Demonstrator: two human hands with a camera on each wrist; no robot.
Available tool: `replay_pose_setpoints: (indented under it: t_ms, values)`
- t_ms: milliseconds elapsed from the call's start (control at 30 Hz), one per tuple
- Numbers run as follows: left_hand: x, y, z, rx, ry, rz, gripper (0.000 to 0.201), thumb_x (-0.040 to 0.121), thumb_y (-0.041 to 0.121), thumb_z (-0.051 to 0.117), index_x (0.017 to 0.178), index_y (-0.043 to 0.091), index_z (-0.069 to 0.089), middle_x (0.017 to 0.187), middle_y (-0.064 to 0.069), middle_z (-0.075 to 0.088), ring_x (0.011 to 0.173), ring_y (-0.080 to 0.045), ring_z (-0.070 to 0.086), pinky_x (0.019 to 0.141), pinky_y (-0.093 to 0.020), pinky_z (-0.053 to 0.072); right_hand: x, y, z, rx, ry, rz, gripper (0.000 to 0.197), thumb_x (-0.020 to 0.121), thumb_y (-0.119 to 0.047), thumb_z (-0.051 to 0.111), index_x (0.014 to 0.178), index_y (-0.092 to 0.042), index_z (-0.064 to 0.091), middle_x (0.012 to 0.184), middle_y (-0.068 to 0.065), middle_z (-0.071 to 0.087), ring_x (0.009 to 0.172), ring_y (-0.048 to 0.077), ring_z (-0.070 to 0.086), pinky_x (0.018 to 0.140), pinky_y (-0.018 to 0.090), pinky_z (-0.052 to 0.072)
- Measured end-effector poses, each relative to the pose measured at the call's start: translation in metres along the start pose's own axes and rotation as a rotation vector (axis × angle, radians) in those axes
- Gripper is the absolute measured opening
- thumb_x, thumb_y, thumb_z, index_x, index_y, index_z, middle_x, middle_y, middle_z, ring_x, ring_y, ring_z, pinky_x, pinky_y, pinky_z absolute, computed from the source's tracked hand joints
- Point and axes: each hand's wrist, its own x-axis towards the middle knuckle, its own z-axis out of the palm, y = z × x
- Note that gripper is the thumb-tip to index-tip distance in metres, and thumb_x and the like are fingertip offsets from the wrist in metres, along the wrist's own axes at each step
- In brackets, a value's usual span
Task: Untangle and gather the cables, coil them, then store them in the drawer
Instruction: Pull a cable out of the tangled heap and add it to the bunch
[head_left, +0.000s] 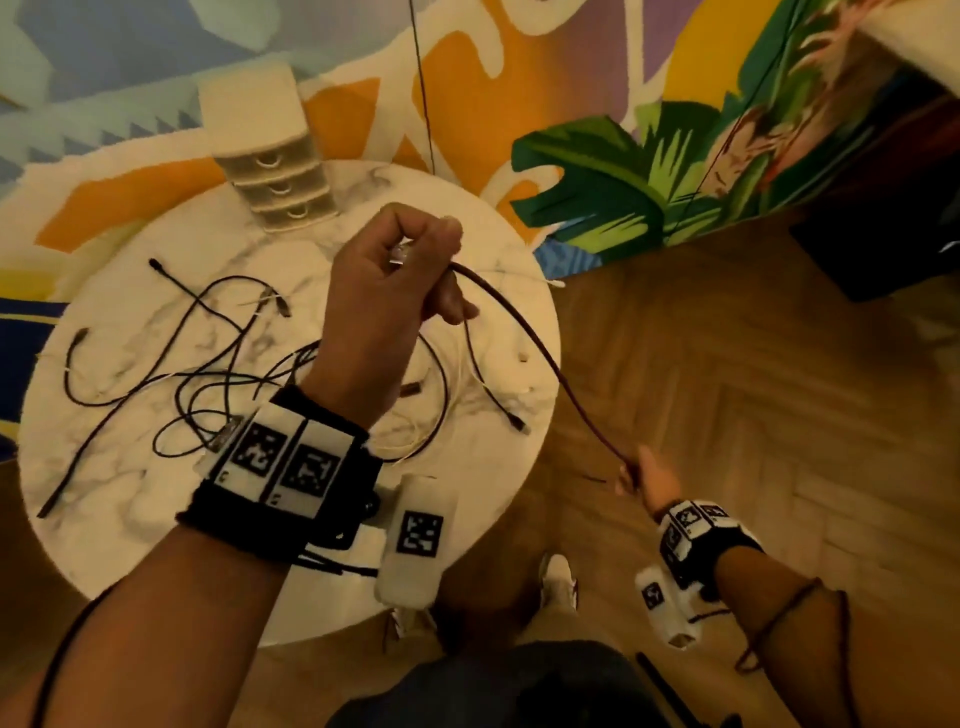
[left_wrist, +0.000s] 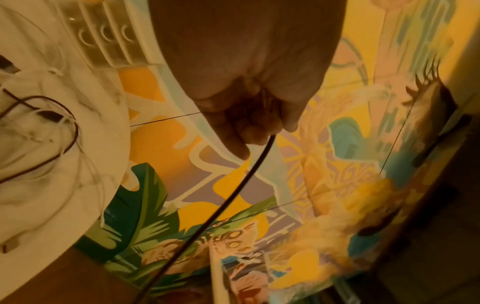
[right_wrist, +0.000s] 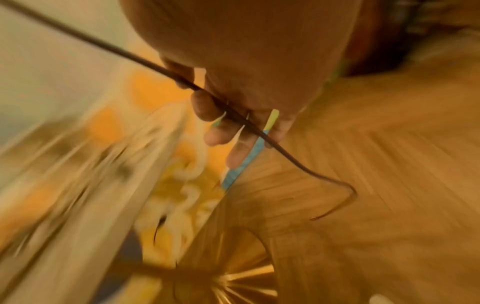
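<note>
A dark cable (head_left: 540, 345) stretches taut between my two hands. My left hand (head_left: 410, 270), raised above the round marble table (head_left: 135, 488), grips one end in a fist; the left wrist view shows the cable (left_wrist: 249, 174) leaving those curled fingers (left_wrist: 244, 131). My right hand (head_left: 636, 470), lower and to the right over the wooden floor, pinches the same cable (right_wrist: 233, 113) near its other end, whose tail curls free. Several black and white cables (head_left: 208, 364) lie tangled on the table. A small drawer unit (head_left: 270, 156) stands at the table's far edge, its drawers closed.
A colourful rug (head_left: 467, 78) covers the floor beyond the table. Wooden herringbone floor (head_left: 753, 389) lies to the right, with a dark object (head_left: 883, 244) at the far right. My legs and shoe (head_left: 558, 582) are below the table's near edge. The right wrist view is motion-blurred.
</note>
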Motion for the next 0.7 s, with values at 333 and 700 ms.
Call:
replay_pose_setpoints:
  t_ms: [333, 700]
  values:
    - [0.006, -0.022, 0.144, 0.158, -0.120, -0.021, 0.015, 0.091, 0.016, 0.057, 0.083, 0.003, 0.058, 0.050, -0.003, 0.049, 0.048, -0.019, 0.049, 0.055, -0.031, 0.051, 0.058, 0.071, -0.084, -0.663, -0.477, 0.017, 0.023, 0.083, -0.025, 0.060, 0.105, -0.018, 0.063, 0.115, 0.006, 0.059, 0.093, 0.018, 0.049, 0.078, 0.022, 0.042]
    - [-0.015, -0.064, 0.230, 0.876, -0.666, -0.016, 0.020, 0.096, 0.031, 0.047, 0.088, 0.016, 0.056, 0.073, 0.008, 0.057, 0.070, -0.004, 0.055, 0.063, -0.019, 0.038, -0.013, -0.064, -0.142, -0.104, -0.483, -0.590, 0.016, 0.089, -0.010, 0.060, 0.104, -0.004, 0.063, 0.106, 0.009, 0.065, 0.097, 0.019, 0.061, 0.086, 0.023, 0.049]
